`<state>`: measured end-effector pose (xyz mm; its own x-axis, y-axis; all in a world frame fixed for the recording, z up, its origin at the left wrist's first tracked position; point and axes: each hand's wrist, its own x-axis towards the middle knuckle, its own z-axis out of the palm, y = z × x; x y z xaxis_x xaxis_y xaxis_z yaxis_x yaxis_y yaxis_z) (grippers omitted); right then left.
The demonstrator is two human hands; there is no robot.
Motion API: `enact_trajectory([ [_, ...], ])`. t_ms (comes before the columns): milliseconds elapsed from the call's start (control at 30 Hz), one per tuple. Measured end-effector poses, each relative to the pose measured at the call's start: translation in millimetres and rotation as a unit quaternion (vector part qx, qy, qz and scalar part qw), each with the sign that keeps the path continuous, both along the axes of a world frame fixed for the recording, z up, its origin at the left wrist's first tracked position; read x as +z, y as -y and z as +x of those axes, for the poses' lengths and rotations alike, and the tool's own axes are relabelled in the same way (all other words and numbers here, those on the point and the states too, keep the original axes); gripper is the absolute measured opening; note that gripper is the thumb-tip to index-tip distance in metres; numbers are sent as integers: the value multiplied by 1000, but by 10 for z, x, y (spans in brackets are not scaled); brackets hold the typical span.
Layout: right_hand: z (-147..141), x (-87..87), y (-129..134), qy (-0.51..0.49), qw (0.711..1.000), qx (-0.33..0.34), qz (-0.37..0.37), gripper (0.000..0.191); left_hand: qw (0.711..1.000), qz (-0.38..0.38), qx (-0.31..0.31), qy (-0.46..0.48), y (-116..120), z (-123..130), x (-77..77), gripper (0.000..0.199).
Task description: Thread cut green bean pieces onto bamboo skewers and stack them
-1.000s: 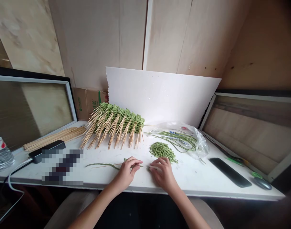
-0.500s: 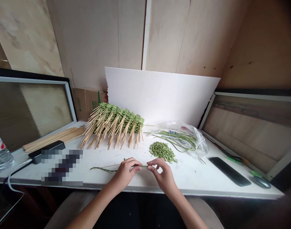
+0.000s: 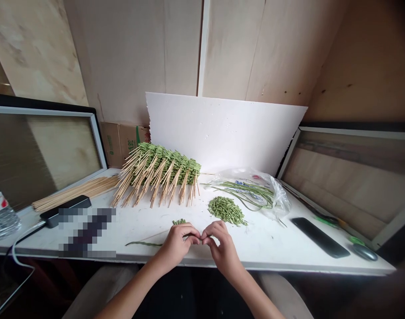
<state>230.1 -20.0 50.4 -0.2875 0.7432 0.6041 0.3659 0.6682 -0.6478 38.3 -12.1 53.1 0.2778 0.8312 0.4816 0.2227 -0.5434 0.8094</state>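
My left hand (image 3: pixel 176 246) and my right hand (image 3: pixel 223 246) meet at their fingertips near the table's front edge. Both pinch a green long bean (image 3: pixel 144 243), whose tail trails left from under the left hand onto the table. Just behind the left hand, a short row of bean pieces (image 3: pixel 179 221) shows, and a thin skewer (image 3: pixel 159 232) runs beside it, partly hidden. Beyond my right hand lies a pile of short bean pieces (image 3: pixel 225 210).
Skewers threaded with bean pieces (image 3: pixel 165 166) are stacked at the back, left of a plastic bag (image 3: pixel 280 199) holding long beans (image 3: pixel 245 190). Bare skewers (image 3: pixel 76 193), a black bar (image 3: pixel 66 211) and a bottle (image 3: pixel 1 217) are left; a phone (image 3: pixel 320 237) and mouse (image 3: pixel 364 251) right.
My hands have drawn together, closing the gap where the bean showed between them. The left hand sits slightly lower, revealing more of the bean pieces behind it.
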Motion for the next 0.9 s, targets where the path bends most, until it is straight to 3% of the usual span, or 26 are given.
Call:
enact_trajectory([
  [233, 65, -27, -81, -65, 997, -10, -39, 25, 998, -46, -22, 48, -50, -65, 50, 19],
  [400, 286, -154, -302, 4, 994, -111, -18, 23, 999, -34, 19, 36, -147, -155, -37, 22],
  [533, 356, -282, -384, 59, 988, -143, 1, 20, 1000, -20, 11, -4, -157, -153, -97, 31],
  [667, 369, -387, -411, 77, 982, -169, 21, 16, 999, -39, 16, -15, -137, -119, -107, 27],
  [900, 396, -410, -444, 64, 989, -133, -12, 33, 995, -92, 30, 6, -134, -110, -122, 25],
])
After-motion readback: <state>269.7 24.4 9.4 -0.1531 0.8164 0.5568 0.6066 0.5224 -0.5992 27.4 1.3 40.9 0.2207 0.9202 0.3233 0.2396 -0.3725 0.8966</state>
